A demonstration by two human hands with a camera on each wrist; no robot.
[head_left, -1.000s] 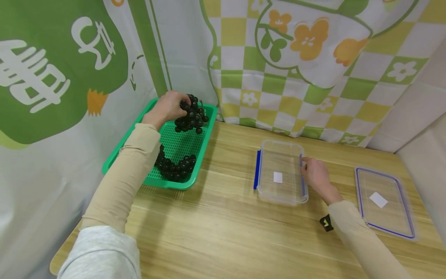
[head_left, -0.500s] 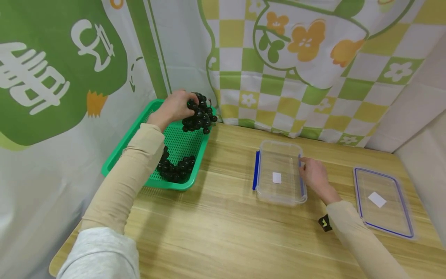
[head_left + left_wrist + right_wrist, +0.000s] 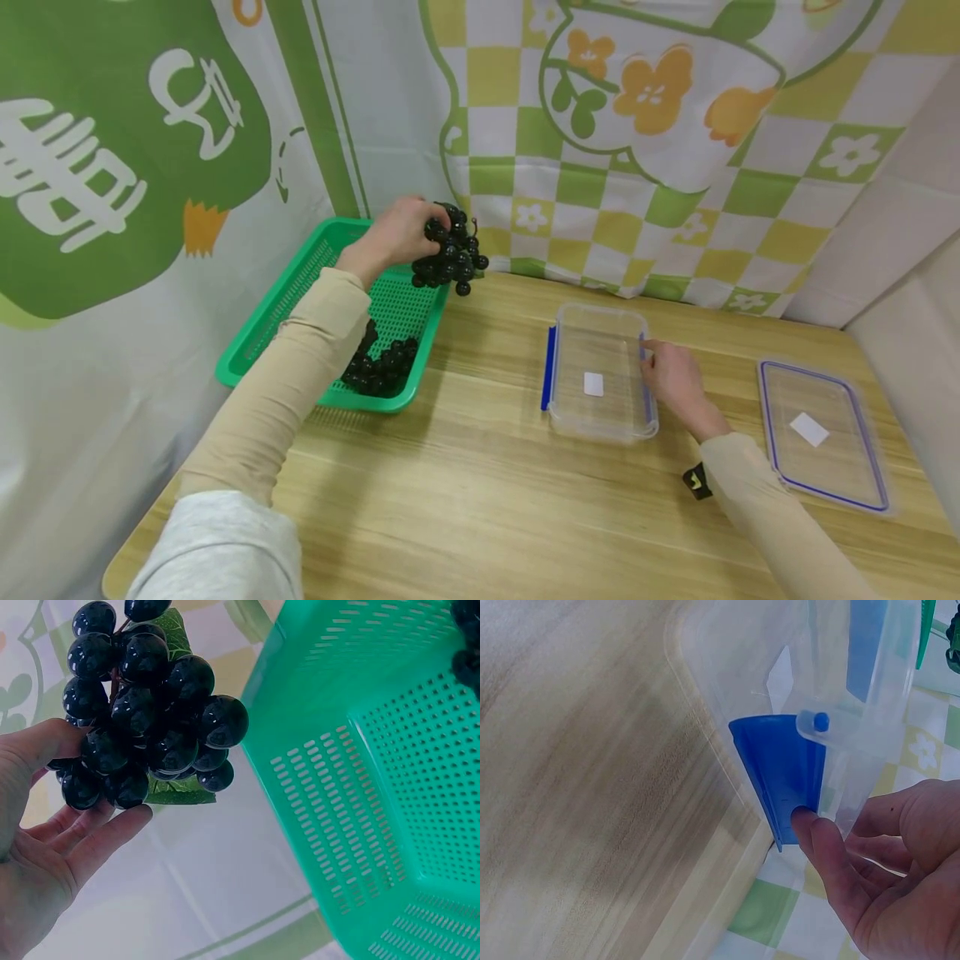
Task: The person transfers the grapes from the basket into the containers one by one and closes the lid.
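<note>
My left hand (image 3: 402, 233) grips a bunch of dark grapes (image 3: 452, 254) at its upper left side, over the far right corner of the green basket (image 3: 411, 398). In the left wrist view, thumb and fingers close on the shiny grapes (image 3: 139, 712), and a green leaf (image 3: 174, 634) shows behind them. My right hand (image 3: 675, 379) holds the right side of a clear plastic food container (image 3: 611, 354). The right wrist view shows a fingertip on its blue latch flap (image 3: 784, 761). Another bunch of dark grapes (image 3: 384, 367) lies in the basket, partly hidden by the left forearm.
A clear lid with a blue seal (image 3: 821, 467) lies flat at the right of the wooden table (image 3: 480, 508). Beside the right sleeve is a small black item (image 3: 697, 482). Printed curtains (image 3: 517, 183) hang along the back and left.
The left hand has carried the bunch of grapes rightward, from over the basket to past its far right corner. The right hand stays at the food container.
</note>
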